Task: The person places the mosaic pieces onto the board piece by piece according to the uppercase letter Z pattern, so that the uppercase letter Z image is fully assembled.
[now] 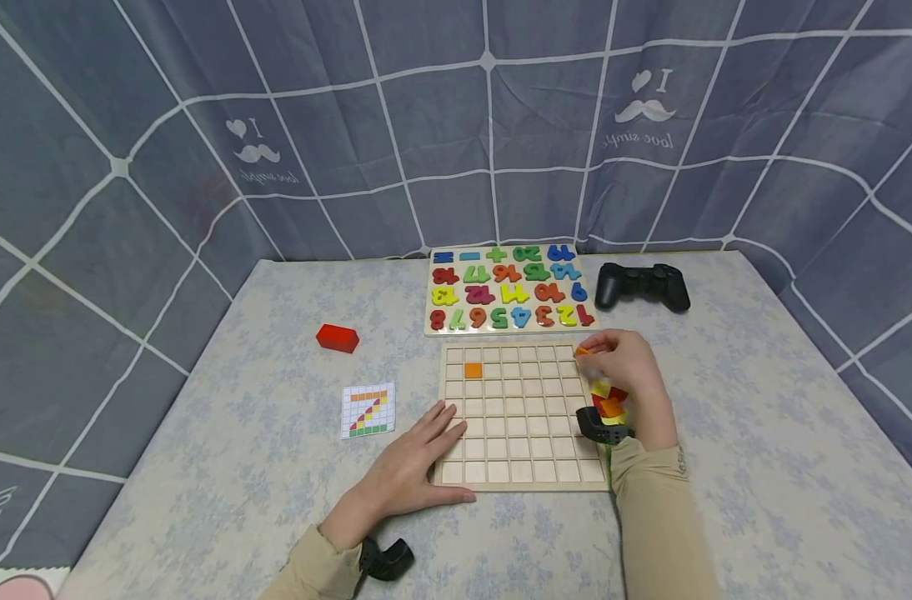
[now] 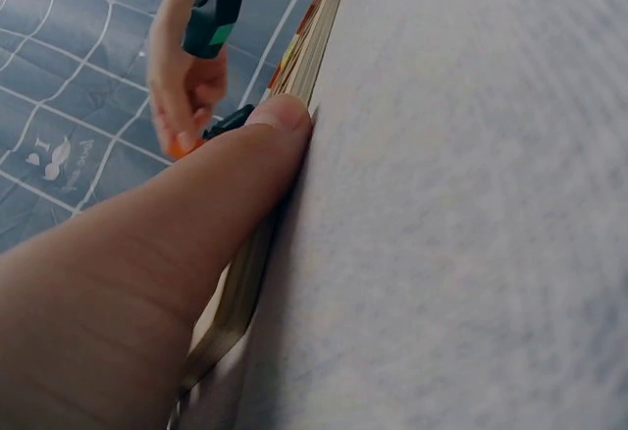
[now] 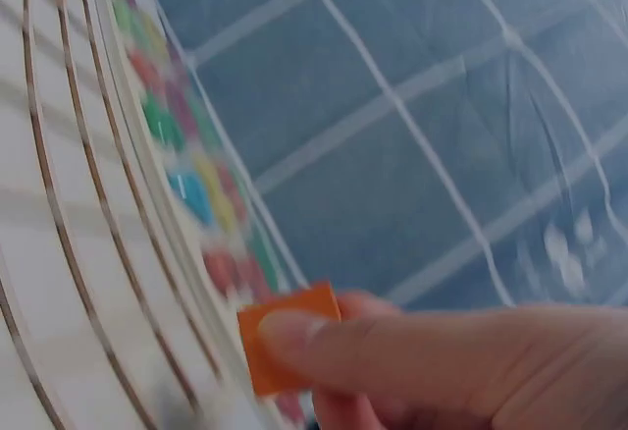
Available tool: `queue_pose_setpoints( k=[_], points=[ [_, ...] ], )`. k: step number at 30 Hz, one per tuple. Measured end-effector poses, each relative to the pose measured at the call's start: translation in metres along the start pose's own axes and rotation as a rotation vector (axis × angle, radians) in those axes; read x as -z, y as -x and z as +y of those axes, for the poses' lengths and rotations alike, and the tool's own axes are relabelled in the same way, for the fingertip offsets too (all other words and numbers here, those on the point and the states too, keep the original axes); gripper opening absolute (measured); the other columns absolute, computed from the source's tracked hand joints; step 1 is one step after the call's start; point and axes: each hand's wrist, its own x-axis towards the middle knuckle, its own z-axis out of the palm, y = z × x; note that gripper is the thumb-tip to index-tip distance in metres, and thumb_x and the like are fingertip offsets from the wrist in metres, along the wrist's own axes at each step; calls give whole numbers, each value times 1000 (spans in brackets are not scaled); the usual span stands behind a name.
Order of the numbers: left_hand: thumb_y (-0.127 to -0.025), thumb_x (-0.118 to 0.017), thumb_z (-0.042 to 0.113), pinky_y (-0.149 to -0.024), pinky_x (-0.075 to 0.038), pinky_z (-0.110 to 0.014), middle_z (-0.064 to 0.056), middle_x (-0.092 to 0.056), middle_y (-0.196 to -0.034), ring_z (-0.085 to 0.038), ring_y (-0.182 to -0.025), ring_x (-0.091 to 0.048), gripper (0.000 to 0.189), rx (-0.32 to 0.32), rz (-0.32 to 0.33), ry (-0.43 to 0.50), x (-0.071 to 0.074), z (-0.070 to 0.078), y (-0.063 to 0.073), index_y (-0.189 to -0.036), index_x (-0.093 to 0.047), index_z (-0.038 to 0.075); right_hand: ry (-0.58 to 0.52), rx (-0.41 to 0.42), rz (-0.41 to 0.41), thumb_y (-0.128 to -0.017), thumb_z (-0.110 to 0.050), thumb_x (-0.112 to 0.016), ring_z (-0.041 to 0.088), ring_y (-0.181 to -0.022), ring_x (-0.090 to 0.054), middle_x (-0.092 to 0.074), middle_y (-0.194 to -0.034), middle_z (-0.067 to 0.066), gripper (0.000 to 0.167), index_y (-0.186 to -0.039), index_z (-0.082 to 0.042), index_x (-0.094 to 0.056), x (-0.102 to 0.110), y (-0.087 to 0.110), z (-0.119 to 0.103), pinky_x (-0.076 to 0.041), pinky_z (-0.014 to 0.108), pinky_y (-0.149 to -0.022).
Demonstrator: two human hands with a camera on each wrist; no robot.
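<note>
A wooden grid board (image 1: 516,427) lies on the table with one orange square tile (image 1: 473,371) in its second row, second column. My left hand (image 1: 407,471) rests on the board's near left corner, fingers extended over the left edge; its thumb (image 2: 231,180) lies along the near edge. My right hand (image 1: 624,362) is above the board's far right corner, pinching another orange square tile (image 3: 275,376) between thumb and fingers. Beneath that hand and wrist is a pile of red, yellow and orange pieces (image 1: 612,408), partly hidden. Left of the board lies a pattern card (image 1: 368,411).
A colourful number puzzle board (image 1: 512,290) lies behind the grid board. To its right is a black game controller (image 1: 642,287). A red block (image 1: 338,338) lies at the left. A blue checked curtain (image 1: 441,125) surrounds the back and sides of the table (image 1: 238,467).
</note>
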Motion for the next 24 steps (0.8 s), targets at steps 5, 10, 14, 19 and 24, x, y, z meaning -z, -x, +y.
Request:
queue_pose_setpoints(
  k=[5, 10, 14, 19, 24],
  points=[
    [-76, -62, 67, -106, -32, -45, -10, -23, -154, -22, -142, -12, 93, 4, 3, -6, 0, 0, 0, -145, -38, 10, 45, 214, -38, -89, -19, -66, 27, -91, -57, -64, -110, 14, 25, -109, -5, -70, -33, -2, -28, -47, 37, -76],
    [-75, -62, 68, -106, -32, -44, -10, -24, -153, -23, -142, -13, 93, 6, 14, -16, 0, 1, 0, -144, -39, 10, 63, 315, -49, -91, -15, -63, 24, -93, -59, -66, -108, 9, 18, -105, -9, -73, -76, -6, -42, -48, 39, -81],
    [-75, -62, 68, -106, -32, -44, -10, -24, -153, -23, -142, -14, 93, -1, 21, -20, -1, 1, 0, -144, -40, 10, 90, 364, -20, -90, -15, -64, 22, -92, -60, -67, -101, 5, 14, -98, -11, -74, -99, -12, -38, -48, 38, -82],
    [-75, -62, 68, -106, -32, -43, -10, -24, -153, -22, -142, -13, 93, 0, 17, -20, -1, 1, -1, -144, -39, 10, 111, 423, -12, -86, -14, -69, 19, -84, -55, -60, -102, 5, 12, -96, -10, -75, -103, -16, -33, -46, 34, -75],
    [-76, -61, 68, -106, -32, -44, -10, -23, -154, -22, -142, -12, 93, 8, 8, -18, -1, 0, -1, -145, -38, 10, 48, 378, -42, -84, -16, -71, 21, -82, -56, -57, -110, 11, 32, -115, -8, -67, -85, -14, -30, -46, 35, -73]
  ],
)
